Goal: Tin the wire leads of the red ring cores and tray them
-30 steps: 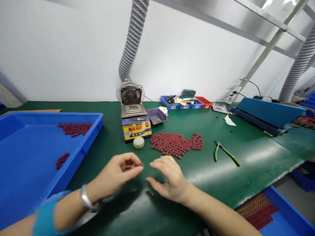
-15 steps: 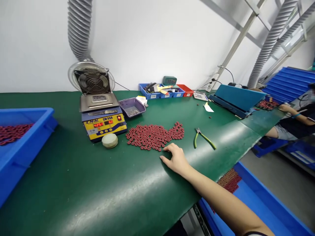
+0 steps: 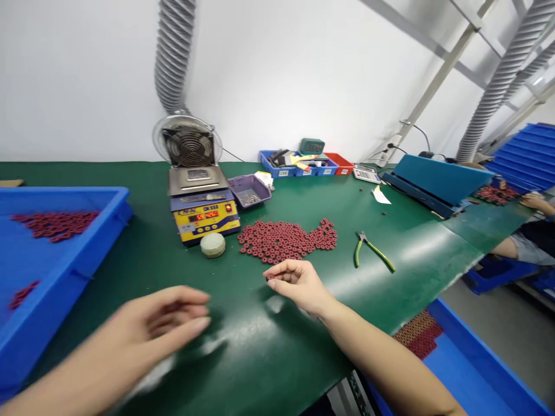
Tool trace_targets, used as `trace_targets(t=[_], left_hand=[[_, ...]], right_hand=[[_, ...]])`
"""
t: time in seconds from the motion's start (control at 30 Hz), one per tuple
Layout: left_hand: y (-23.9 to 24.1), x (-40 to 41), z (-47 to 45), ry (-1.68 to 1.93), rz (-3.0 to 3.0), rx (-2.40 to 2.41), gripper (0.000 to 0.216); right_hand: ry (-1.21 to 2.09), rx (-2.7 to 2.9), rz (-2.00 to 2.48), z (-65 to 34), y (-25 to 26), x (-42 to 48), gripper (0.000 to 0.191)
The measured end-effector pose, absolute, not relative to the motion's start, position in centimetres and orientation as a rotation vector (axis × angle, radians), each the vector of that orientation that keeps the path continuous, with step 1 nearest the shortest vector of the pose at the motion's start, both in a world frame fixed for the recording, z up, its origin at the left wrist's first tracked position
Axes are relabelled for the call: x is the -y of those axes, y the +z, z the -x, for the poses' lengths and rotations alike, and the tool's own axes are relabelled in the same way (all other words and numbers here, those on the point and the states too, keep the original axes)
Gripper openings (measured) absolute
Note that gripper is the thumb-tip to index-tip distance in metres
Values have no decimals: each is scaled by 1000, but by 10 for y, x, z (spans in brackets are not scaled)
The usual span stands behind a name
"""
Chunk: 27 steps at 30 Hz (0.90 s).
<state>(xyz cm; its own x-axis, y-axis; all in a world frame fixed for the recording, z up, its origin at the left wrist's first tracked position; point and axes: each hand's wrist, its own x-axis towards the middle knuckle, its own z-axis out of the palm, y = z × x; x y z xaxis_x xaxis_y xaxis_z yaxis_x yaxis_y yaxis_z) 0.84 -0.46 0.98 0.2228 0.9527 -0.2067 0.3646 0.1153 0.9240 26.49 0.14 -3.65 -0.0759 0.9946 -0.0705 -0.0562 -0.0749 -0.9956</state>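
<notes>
My right hand pinches a small red stator core between thumb and fingertips, just in front of a spread pile of similar red stator cores on the green table. My left hand is at the lower left, slightly blurred by motion. Its thumb and fingers are apart and nothing shows between them. A round, pale tin sits beyond my left hand, beside a yellow and blue solder pot with a lit display. To the right of the pile lie green-handled cutting pliers.
A blue tray with red cores stands at the left. Behind the pile are a purple dish and tool bins. Another blue tray sits below the table's right edge. A co-worker's hand shows far right.
My left hand has come into view from the lower left. My right hand has drawn back a little from the pile, with a core in its fingertips. The whole view has shifted left.
</notes>
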Motion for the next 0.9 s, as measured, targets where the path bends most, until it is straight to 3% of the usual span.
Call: trace_targets(t=[0.07, 0.17, 0.37, 0.67, 0.9], left_hand=[[11, -1, -34, 541, -1435, -1154, 32], [6, -14, -57, 592, -1464, -1101, 29], [-15, -26, -48, 375, -1528, -1111, 30], [-3, -28, -38, 230, -1769, -1022, 36], [7, -37, -22, 197, -2056, -1108, 34]], right_hand=[[1422, 1174, 1114, -248, -27, -8, 21], [1437, 1201, 1038, -230, -15, -23, 20], [1261, 1375, 1030, -219, 21, -98, 15], [548, 1950, 1462, -170, 73, -250, 10], [166, 2242, 1567, -130, 88, -292, 8]])
